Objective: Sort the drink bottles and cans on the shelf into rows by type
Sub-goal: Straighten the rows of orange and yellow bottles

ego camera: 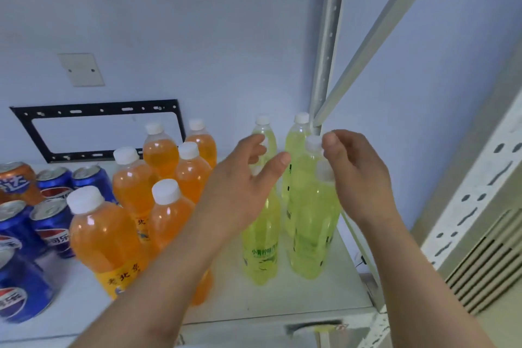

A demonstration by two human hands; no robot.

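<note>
Both hands are up among the lime bottles: left hand has fingers loosely spread, holding nothing, just in front of one, while the right hand has its fingertips half curled beside a white cap, not clearly gripping. Full bottles look heavy-ish, with slick, squashy plastic, so I'd grab the neck under the cap.

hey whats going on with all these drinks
A person is sorting drinks on a white shelf. Blue cans stand at the left, with one orange can behind them; orange bottles stand in the middle and yellow-green bottles at the right. The left hand reaches open toward the yellow-green group. The right hand hovers by a front bottle's cap, fingers loosely curled, gripping nothing clearly.
</note>
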